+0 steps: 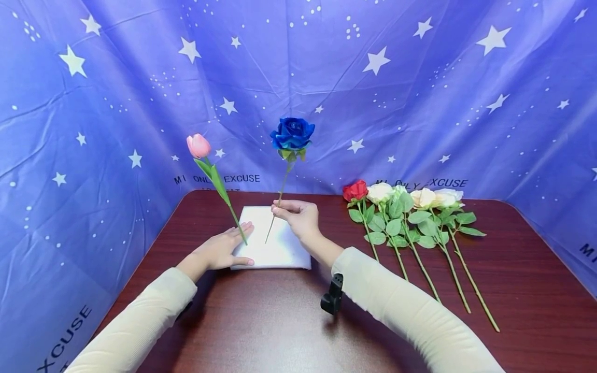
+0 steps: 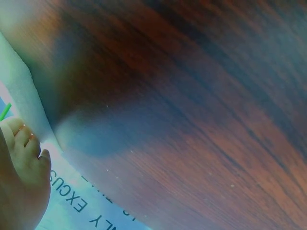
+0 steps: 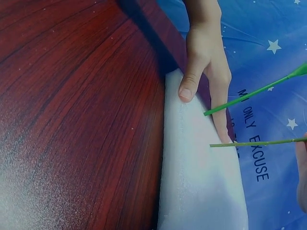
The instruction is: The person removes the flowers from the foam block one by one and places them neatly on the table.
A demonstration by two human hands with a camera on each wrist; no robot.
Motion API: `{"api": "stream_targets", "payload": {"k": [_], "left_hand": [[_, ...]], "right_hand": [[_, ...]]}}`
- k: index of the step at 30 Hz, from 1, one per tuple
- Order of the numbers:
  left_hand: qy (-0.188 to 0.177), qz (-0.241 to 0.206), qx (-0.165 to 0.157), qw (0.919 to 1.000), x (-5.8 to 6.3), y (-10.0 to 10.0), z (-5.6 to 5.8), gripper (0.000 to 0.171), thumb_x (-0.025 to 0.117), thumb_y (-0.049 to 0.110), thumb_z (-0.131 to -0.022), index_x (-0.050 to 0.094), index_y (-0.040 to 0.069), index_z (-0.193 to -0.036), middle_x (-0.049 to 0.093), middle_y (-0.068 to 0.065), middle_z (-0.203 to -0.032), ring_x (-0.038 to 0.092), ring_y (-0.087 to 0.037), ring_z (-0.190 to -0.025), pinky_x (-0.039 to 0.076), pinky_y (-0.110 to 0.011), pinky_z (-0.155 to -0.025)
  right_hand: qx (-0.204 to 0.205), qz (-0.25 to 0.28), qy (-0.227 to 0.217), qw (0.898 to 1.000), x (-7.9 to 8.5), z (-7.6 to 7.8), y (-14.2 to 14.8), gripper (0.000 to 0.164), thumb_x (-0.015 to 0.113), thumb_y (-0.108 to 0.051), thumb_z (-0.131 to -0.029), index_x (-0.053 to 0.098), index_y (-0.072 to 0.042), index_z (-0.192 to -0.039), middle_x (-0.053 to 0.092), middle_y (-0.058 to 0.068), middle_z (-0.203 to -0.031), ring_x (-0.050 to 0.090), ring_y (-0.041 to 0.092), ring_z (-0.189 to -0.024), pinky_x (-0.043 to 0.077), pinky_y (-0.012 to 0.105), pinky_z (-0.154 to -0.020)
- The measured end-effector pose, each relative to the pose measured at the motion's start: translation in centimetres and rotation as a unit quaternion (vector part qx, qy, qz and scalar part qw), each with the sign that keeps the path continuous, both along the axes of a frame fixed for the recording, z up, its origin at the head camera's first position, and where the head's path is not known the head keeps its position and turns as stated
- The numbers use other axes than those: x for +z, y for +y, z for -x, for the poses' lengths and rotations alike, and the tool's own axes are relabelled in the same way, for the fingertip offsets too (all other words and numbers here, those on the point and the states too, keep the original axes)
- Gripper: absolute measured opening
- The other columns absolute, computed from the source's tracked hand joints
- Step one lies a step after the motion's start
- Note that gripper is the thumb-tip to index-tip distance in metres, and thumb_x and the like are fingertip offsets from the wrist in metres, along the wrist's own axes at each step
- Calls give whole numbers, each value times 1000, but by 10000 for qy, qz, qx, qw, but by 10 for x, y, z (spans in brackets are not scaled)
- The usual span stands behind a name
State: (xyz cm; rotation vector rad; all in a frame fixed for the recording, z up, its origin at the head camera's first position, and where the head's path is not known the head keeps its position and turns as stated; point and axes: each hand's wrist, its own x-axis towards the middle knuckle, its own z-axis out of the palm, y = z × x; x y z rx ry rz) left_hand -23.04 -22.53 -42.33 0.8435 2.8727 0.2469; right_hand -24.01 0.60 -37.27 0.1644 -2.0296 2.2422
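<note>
My left hand (image 1: 219, 249) rests with straight fingers on the left side of a white foam block (image 1: 284, 254). A pink tulip (image 1: 199, 146) stands in the block beside that hand, leaning to the left. With thumb and fingertips, my right hand (image 1: 303, 221) pinches the stem of a blue rose (image 1: 293, 133) above the block. The rose is nearly upright, its bloom high over the hand. In the right wrist view, the lower end of the rose stem (image 3: 240, 144) meets the top of the foam near the tulip stem (image 3: 249, 96).
To the right on the dark wooden table (image 1: 275, 321) lie a red rose (image 1: 356, 190) and several white and cream roses (image 1: 424, 198), stems toward the front. Behind the table hangs a blue star-patterned cloth (image 1: 289, 62). A black device (image 1: 332, 295) sits at the right wrist.
</note>
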Motion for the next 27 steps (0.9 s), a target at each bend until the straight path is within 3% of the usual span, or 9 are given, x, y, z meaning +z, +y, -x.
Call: {"api": "stream_targets", "payload": {"k": [4,11,18,27], "left_hand": [[-20,-1,11,10000,1,1,0,97,58,65,-83,24,6,-153,22,-13,-161,27,-34,-147,29,-49,-118],[-10,-20,39,10000,2,2,-1,97,59,65,-83,25,6,-152,24,-13,-160,29,-35,-146,30,-49,-118],[42,16,11,10000,0,2,-1,97,59,64,-83,25,6,-152,24,-14,-160,28,-34,-146,30,-48,-118],[103,-7,-33,9999,1,1,-1,97,57,66,-83,26,5,-152,26,-16,-159,30,-37,-145,31,-50,-116]], "right_hand": [[12,227,-84,9997,0,1,1,24,75,3,-77,72,9,-100,70,27,-98,74,10,-77,60,29,-80],[-39,269,-94,9996,-1,1,2,25,76,2,-77,72,9,-100,72,24,-94,75,15,-79,60,29,-79],[-31,318,32,9995,2,3,2,24,76,1,-78,72,10,-100,71,27,-95,73,8,-74,60,29,-78],[151,800,318,9962,13,2,11,28,66,10,-82,65,16,-109,66,37,-99,71,5,-65,61,33,-71]]}}
